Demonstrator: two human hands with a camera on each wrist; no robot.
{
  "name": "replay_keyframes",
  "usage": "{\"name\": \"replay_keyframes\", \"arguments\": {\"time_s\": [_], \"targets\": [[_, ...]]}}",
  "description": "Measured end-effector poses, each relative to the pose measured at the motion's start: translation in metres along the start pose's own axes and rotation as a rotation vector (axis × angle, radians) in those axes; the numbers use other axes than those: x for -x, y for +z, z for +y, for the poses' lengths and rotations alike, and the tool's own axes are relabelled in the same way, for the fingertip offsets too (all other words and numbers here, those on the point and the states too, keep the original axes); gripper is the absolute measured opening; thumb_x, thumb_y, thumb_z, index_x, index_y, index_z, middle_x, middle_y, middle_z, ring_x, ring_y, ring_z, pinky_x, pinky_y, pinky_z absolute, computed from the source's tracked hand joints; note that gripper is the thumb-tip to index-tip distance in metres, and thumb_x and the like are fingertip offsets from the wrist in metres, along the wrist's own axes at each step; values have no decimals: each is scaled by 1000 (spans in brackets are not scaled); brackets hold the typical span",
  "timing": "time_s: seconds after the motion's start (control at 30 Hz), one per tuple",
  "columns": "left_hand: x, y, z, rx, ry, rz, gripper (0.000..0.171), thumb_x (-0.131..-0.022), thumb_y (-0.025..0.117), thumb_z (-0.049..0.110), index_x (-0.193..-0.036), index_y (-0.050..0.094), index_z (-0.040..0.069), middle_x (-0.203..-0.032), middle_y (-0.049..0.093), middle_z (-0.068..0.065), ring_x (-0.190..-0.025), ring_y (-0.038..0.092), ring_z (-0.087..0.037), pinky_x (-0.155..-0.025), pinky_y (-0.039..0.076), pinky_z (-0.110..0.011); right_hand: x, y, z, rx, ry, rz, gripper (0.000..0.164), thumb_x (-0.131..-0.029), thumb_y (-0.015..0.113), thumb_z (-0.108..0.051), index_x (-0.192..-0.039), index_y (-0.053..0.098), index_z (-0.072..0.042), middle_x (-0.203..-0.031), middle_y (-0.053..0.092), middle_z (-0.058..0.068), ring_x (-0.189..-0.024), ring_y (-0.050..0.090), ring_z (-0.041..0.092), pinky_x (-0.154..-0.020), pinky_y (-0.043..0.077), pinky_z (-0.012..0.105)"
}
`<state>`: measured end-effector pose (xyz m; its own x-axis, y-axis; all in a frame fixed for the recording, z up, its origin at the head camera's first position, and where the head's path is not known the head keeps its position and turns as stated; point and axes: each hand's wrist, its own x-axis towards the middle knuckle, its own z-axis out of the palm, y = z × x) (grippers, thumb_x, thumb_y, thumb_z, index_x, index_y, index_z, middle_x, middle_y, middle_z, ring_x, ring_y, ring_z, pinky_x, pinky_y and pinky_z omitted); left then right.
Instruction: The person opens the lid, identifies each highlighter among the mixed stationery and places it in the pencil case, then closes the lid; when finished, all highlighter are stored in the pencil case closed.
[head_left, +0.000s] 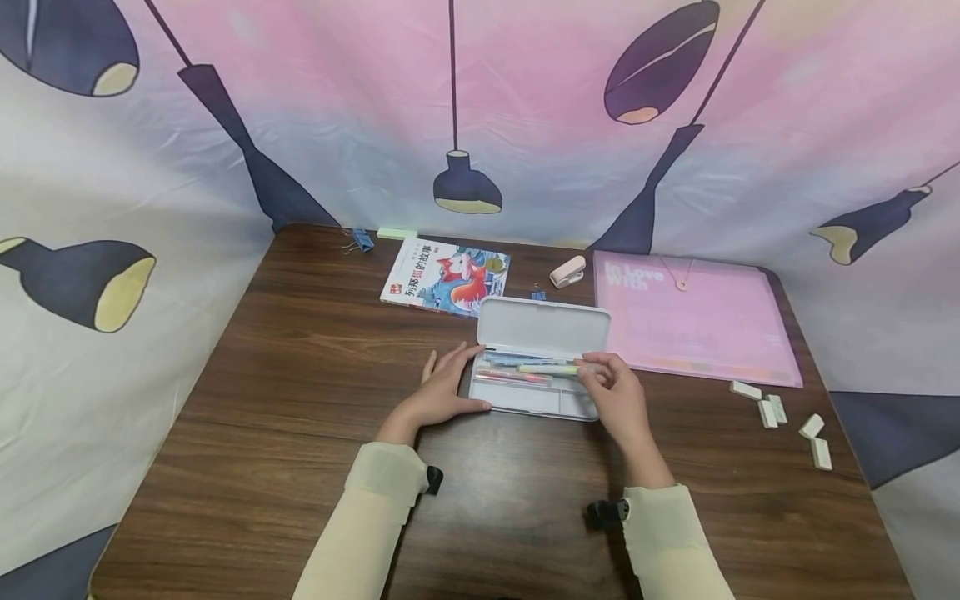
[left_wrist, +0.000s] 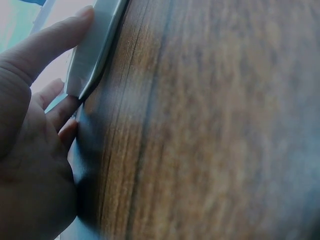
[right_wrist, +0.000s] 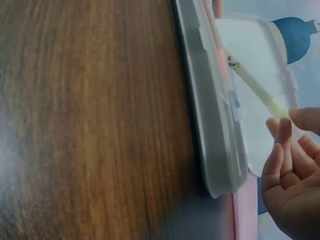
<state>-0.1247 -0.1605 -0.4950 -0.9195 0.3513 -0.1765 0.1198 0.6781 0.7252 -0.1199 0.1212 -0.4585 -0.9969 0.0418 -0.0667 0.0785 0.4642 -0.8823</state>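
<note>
A pale grey pencil case (head_left: 543,327) lies on the table with its lid raised at the back. My left hand (head_left: 441,394) holds its left end, thumb at the front edge and fingers at the back. Between thumb and fingertips, my right hand (head_left: 621,398) pinches one end of a light pen with a yellow-green part (right_wrist: 257,91). In the right wrist view that pen slants up out of the case. Blue pens (head_left: 517,359) and a reddish pen (head_left: 513,377) lie in the tray. The front right compartments show bare bottoms.
Behind the case are a picture book (head_left: 450,275), a pink stapler (head_left: 567,272) and a small blue binder clip (head_left: 538,295). A pink folder (head_left: 697,321) lies to the right, several white blocks (head_left: 768,412) nearer. More blue clips (head_left: 363,240) sit at the back left.
</note>
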Motion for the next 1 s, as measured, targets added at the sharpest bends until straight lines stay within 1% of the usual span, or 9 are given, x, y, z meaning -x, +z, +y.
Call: {"name": "replay_keyframes", "arguments": {"time_s": [0.07, 0.17, 0.37, 0.57, 0.67, 0.73, 0.8, 0.87, 1.0], "targets": [[0, 0, 0, -2, -1, -1, 87, -73, 70, 46, -142, 21, 27, -148, 18, -1, -137, 7, -14, -106, -11, -43, -1, 0, 1, 49, 10, 8, 23, -85, 62, -25, -105, 62, -14, -86, 63, 1, -68, 50, 14, -55, 40, 24], [0, 0, -1, -1, -2, 3, 87, -73, 70, 46, -142, 20, 28, -148, 18, -1, -137, 7, -15, -106, -11, -42, -1, -1, 3, 138, 27, -14, 21, -85, 61, -23, -105, 62, -17, -78, 55, 5, -64, 45, 17, -52, 39, 27], [0, 1, -3, -2, -7, 11, 87, -73, 71, 45, -142, 20, 29, -148, 18, 0, -137, 6, -15, -105, -12, -41, -2, -2, 6, 204, 64, -100, 26, -86, 60, -23, -112, 60, -19, -86, 60, 6, -74, 49, 18, -59, 41, 28], [0, 2, -2, 3, -3, 9, 88, -73, 70, 46, -142, 20, 28, -148, 18, -1, -137, 6, -16, -106, -12, -41, -4, -7, 10, 217, 58, -97, 29, -87, 58, -28, -114, 58, -18, -92, 59, 8, -80, 51, 20, -61, 43, 29], [0, 1, -2, 14, 2, 16, 88, -72, 71, 44, -142, 21, 28, -148, 19, -1, -137, 7, -17, -106, -12, -41, -8, -13, 9, 169, 42, -37, 31, -87, 58, -24, -117, 56, -14, -104, 59, 10, -90, 55, 22, -69, 45, 33], [0, 1, -2, 28, 7, 27, 88, -72, 72, 43, -142, 21, 28, -148, 19, -1, -137, 8, -17, -106, -12, -41, -11, -17, 8, 117, 29, 14, 35, -88, 57, -21, -121, 52, -11, -115, 56, 12, -99, 55, 25, -79, 45, 38], [0, 1, -2, 55, 15, 42, 91, -71, 74, 40, -143, 19, 27, -147, 23, 0, -136, 11, -17, -106, -12, -41, -16, -20, 7, 48, 19, 46, 41, -89, 55, -20, -127, 46, -9, -125, 49, 14, -108, 51, 30, -88, 41, 42], [1, 1, -3, 87, 28, 58, 96, -71, 76, 36, -143, 13, 26, -145, 28, 1, -135, 15, -17, -106, -12, -42, -21, -23, 7, -24, 37, 36, 47, -91, 50, -24, -135, 37, -11, -133, 41, 14, -117, 44, 32, -94, 37, 45], [1, 2, -3, 134, 45, 79, 108, -69, 78, 31, -145, 1, 23, -140, 37, 4, -134, 19, -16, -106, -11, -43, -27, -27, 5, -163, 131, -63, 57, -94, 40, -39, -143, 21, -18, -144, 27, 12, -128, 31, 32, -97, 32, 53]]}}
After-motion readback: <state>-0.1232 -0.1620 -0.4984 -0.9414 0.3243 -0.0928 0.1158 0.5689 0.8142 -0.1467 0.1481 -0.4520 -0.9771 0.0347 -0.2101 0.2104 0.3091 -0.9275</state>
